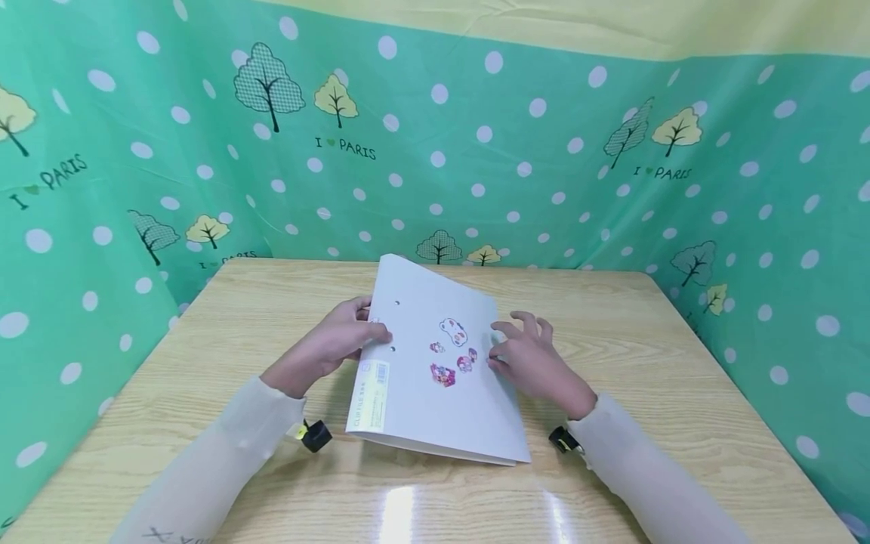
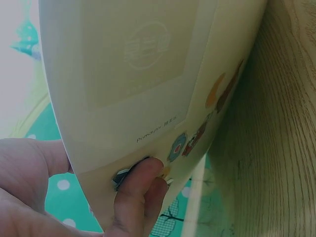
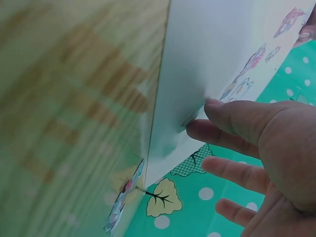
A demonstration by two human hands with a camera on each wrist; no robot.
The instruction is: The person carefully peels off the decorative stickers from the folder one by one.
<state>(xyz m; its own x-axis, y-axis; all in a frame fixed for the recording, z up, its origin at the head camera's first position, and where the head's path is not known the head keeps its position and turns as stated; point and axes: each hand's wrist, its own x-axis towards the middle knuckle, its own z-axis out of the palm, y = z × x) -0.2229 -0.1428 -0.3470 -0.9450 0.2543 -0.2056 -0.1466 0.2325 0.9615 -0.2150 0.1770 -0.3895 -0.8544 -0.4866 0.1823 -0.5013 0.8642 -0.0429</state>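
Observation:
A white file folder [image 1: 435,393] is held tilted over the table, its front cover dotted with several colourful stickers [image 1: 443,375]. My left hand [image 1: 340,332] grips it at the spine, thumb on the front and fingers behind. The left wrist view shows those fingers [image 2: 136,192] against the back cover, beside more stickers [image 2: 190,143]. At the cover's right side is my right hand [image 1: 533,359]. Its thumb and index fingertip come together at the white surface, pinching a small thin piece like a sticker [image 3: 189,120], while the other fingers stay spread.
A wood-grain table [image 1: 612,325] lies beneath the folder. Green polka-dot cloth [image 1: 462,136] hangs behind it and along both sides. A label [image 1: 370,397] runs along the lower spine. Small black devices [image 1: 316,436] hang at both wrists.

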